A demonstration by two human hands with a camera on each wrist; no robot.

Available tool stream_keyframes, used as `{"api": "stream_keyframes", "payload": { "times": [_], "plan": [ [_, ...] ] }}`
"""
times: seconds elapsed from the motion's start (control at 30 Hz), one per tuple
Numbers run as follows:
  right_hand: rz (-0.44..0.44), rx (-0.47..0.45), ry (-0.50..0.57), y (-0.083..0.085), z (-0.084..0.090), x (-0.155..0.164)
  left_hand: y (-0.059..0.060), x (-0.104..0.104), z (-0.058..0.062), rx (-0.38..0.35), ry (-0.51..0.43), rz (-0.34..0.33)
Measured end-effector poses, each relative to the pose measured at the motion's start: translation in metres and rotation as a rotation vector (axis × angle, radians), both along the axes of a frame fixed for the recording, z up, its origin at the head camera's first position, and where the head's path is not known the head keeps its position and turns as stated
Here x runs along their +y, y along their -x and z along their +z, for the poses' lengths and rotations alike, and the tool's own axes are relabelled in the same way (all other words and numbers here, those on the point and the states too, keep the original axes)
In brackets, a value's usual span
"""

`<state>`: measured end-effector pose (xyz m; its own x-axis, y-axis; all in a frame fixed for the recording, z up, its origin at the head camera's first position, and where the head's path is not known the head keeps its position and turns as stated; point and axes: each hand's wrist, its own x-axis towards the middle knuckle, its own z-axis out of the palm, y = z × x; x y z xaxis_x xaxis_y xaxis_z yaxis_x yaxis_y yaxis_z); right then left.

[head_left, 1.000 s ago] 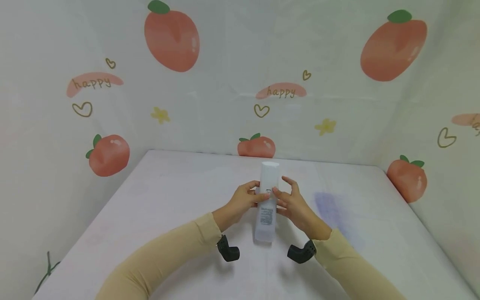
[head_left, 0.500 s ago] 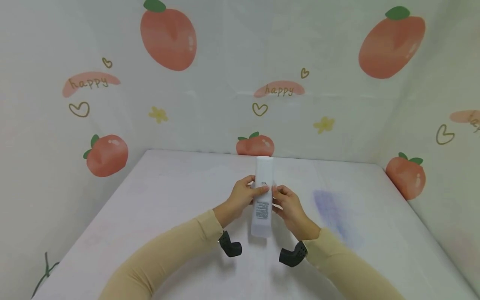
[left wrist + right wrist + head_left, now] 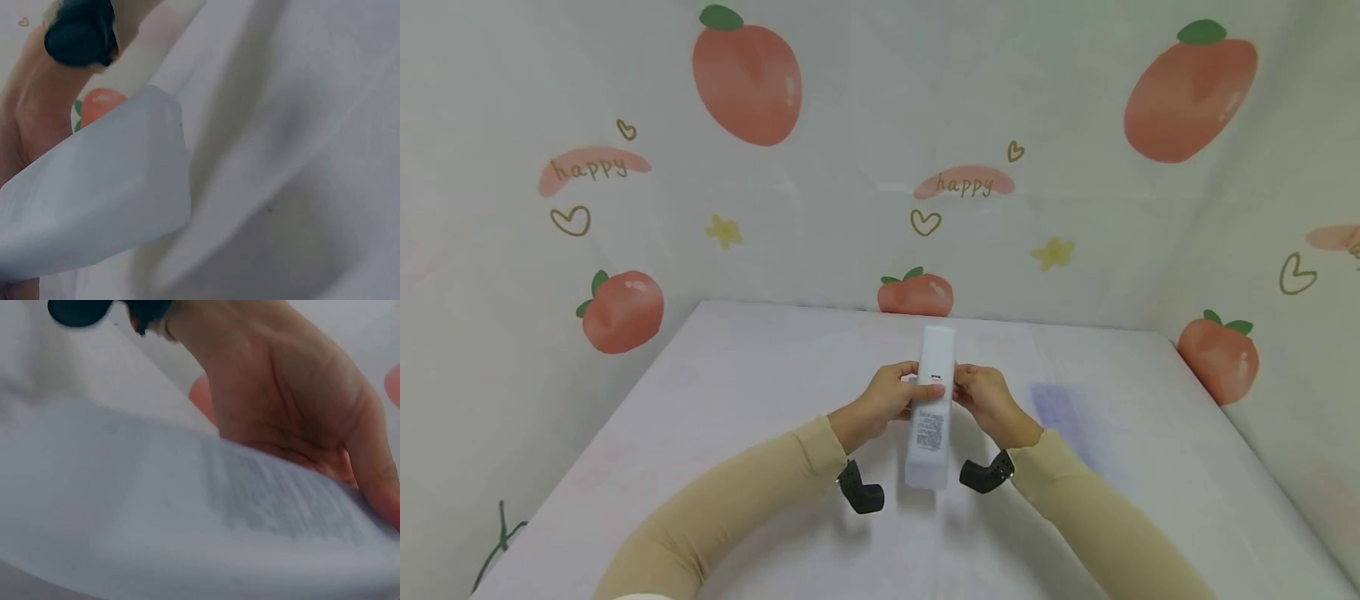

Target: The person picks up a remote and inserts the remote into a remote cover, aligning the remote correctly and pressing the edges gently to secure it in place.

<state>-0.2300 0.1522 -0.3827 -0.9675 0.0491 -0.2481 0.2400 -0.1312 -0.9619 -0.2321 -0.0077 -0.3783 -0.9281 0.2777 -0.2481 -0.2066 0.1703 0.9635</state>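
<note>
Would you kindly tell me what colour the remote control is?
The remote control is white, with a small dark printed label on its back; the head view shows it best.

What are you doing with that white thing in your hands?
A person in tan sleeves holds a long white remote-like object over a pale table, with both hands on its middle. The left hand grips it from one side, thumb across the top, and the right hand grips it from the other. A small printed label faces up on it. Behind is a wall cloth with peaches and the word happy.
</note>
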Motion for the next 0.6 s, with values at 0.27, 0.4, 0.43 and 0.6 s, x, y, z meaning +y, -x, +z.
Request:
{"api": "stream_keyframes", "payload": {
  "times": [0.27, 0.4, 0.43, 0.6],
  "plan": [
    [0.071, 0.052, 0.06, -0.007, 0.01, 0.001, -0.003, -0.002, 0.01, 0.089, -0.059, 0.029],
    [0.141, 0.102, 0.084, -0.016, 0.015, -0.004, -0.003, -0.004, 0.014, 0.128, -0.112, 0.064],
    [0.155, 0.106, 0.068, -0.019, 0.015, -0.004, -0.004, -0.004, 0.012, 0.129, -0.111, 0.07],
    [0.219, 0.106, -0.044, -0.028, 0.013, -0.006, -0.006, -0.003, 0.0, 0.174, -0.067, 0.047]
  ]
}}
